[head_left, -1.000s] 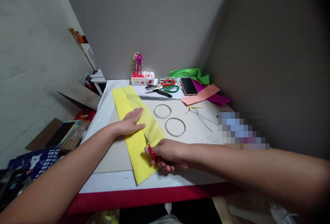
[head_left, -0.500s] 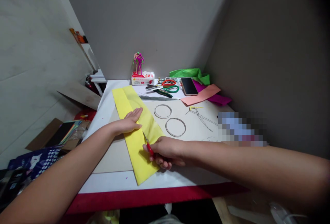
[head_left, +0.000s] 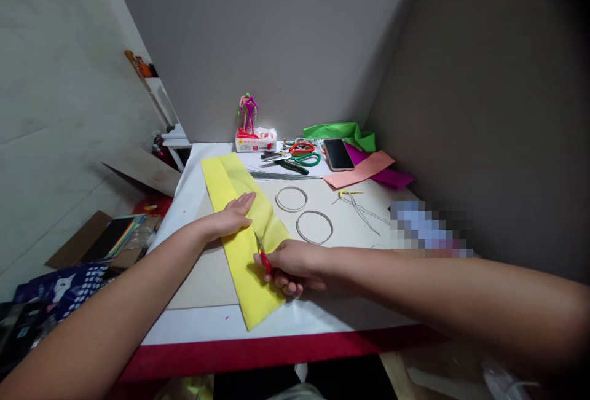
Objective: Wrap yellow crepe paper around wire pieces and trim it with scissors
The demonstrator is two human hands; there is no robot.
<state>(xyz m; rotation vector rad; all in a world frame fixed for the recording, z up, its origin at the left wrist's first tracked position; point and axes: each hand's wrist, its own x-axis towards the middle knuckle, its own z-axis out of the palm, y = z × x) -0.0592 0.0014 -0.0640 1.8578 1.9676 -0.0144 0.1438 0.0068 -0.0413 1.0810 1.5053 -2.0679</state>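
A long folded strip of yellow paper lies diagonally across a pale board on the table. My left hand rests flat on the strip, fingers spread slightly. My right hand grips small red-handled scissors, and their thin metal blades reach into the yellow paper's middle, just below my left fingertips. The lower blade is hidden under or within the paper.
Two thin wire rings lie right of the strip. At the back are a phone, green-handled scissors, pink paper, and a pipe-cleaner figure on a white box. A red table edge runs along the front.
My right hand and the scissors have moved a little up and left along the yellow strip. My left hand stays on the paper in nearly the same place.
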